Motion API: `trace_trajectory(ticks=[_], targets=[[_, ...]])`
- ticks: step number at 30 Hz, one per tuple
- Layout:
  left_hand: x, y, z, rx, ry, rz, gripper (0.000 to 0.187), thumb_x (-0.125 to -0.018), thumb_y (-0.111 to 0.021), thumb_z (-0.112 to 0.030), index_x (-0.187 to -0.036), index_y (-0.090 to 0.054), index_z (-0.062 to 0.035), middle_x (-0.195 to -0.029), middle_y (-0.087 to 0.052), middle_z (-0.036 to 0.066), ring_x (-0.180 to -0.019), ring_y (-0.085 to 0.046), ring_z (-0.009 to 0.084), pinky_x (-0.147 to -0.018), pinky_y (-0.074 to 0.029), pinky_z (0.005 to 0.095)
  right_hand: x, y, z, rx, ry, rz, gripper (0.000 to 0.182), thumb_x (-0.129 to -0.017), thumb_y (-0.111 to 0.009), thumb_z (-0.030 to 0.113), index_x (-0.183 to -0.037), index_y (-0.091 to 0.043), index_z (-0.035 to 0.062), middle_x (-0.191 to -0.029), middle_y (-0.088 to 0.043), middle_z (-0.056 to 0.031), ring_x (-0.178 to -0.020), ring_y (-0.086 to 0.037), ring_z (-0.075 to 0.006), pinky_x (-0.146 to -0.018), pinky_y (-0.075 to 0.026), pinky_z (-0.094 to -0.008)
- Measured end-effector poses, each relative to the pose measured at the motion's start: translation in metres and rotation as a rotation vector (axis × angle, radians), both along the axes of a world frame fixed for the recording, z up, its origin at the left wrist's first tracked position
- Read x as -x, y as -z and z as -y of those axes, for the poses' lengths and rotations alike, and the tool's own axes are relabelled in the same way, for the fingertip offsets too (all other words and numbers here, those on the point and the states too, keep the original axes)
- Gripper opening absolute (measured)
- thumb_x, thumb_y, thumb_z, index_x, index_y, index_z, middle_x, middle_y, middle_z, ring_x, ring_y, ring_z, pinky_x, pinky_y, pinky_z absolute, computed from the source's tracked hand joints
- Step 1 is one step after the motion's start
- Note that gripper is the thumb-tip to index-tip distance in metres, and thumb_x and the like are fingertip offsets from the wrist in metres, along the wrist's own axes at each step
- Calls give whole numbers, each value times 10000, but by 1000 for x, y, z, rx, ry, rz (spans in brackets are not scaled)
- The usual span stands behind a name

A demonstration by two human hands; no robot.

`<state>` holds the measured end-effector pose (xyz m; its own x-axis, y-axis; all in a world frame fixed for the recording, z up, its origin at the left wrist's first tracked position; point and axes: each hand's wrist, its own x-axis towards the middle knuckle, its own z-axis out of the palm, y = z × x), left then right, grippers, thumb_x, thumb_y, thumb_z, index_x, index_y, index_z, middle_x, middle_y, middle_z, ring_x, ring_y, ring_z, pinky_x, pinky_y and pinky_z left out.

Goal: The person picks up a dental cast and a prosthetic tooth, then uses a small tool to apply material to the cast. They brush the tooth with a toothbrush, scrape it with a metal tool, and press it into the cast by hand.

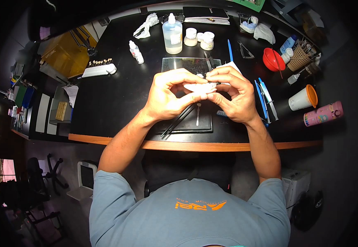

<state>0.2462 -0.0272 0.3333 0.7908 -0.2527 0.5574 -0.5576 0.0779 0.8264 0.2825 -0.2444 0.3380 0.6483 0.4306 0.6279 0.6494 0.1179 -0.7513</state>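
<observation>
Over the front of the black table, my left hand [168, 94] and my right hand [238, 95] meet around a small, bright white piece [197, 87] that looks like a plaster model. Thumbs press it from the near side, and curled fingers hold its far side. Its fine detail is washed out by the light and partly hidden by the fingers. Below the hands lies a black pad [203, 125] with dark slim sticks [174, 123] and a small pale spatula [198, 115] on it. Just beyond the fingers is a glass slab [172, 62].
A large clear bottle [172, 37], lidded jars [191, 38] and a small dropper bottle [136, 52] stand farther back. On the right are blue-handled tools [265, 96], a red bowl [272, 59], a white cup [299, 101] and a pink bottle [323, 114]. A wooden edge [174, 145] borders the table.
</observation>
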Motion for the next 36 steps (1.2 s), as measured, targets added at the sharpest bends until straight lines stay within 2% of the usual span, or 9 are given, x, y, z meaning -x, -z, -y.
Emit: trace_trajectory(ticks=[4,9,12,13,14,16,20,24,36], targets=[[3,-4,1,98,44,-155,287,-877,-798,48,-1151,-717,74,-1077,-720,137,-977,-729,185,-883,-589,299,2,-2,2,67,42,-96,258,-852,-848,58,-1079,-747,-13,-1048,-712,-122,-940,-722,-168,-767,-663,-273],[2,-7,0,82,52,-147,315,-889,-785,50,-1190,-698,81,-1082,-717,131,-1004,-723,187,-898,-581,300,-3,2,2,89,118,162,280,-853,-855,110,-1085,-757,-12,-993,-731,-111,-877,-714,-155,-678,-626,-255],[-4,-9,3,-15,-15,26,333,-878,-797,41,-1198,-709,70,-1076,-718,132,-985,-717,176,-888,-576,294,-9,-6,3,81,203,378,311,-851,-851,128,-1111,-757,-13,-990,-735,-112,-871,-717,-174,-691,-605,-265],[-7,-13,5,-45,-40,96,338,-865,-811,26,-1192,-727,46,-1047,-732,123,-938,-716,160,-845,-577,284,-10,-9,4,77,236,465,322,-850,-850,134,-1121,-756,-14,-992,-736,-113,-874,-719,-183,-702,-600,-270],[-11,-17,7,-72,-63,168,343,-853,-825,12,-1186,-745,21,-1017,-746,114,-890,-715,145,-802,-579,274,-10,-14,6,80,253,483,331,-855,-841,135,-1134,-751,-17,-999,-727,-114,-891,-722,-196,-745,-597,-282],[-14,-34,13,-124,-94,295,353,-829,-848,-10,-1173,-770,-12,-941,-763,101,-815,-710,126,-744,-576,253,-8,-18,7,23,278,480,329,-861,-834,131,-1141,-747,-20,-1011,-718,-113,-902,-722,-193,-749,-601,-285],[-20,-51,23,-180,-111,417,356,-809,-862,-25,-1155,-777,-15,-896,-774,85,-784,-704,149,-713,-560,266,-8,-21,12,-63,315,502,343,-873,-823,123,-1174,-735,-15,-1034,-701,-107,-908,-722,-188,-745,-610,-291],[-27,-60,32,-193,-93,514,355,-803,-874,-68,-1142,-781,-19,-892,-777,82,-809,-695,163,-738,-545,282,-12,-18,18,-115,355,522,357,-873,-828,135,-1190,-731,3,-1048,-702,-108,-894,-717,-178,-713,-609,-283],[-25,-38,34,-86,-48,377,349,-826,-877,-62,-1160,-780,-27,-922,-750,76,-788,-679,117,-718,-548,249,-7,-20,21,-60,338,535,344,-878,-817,133,-1182,-735,-7,-1025,-691,-102,-904,-724,-168,-729,-614,-272]])
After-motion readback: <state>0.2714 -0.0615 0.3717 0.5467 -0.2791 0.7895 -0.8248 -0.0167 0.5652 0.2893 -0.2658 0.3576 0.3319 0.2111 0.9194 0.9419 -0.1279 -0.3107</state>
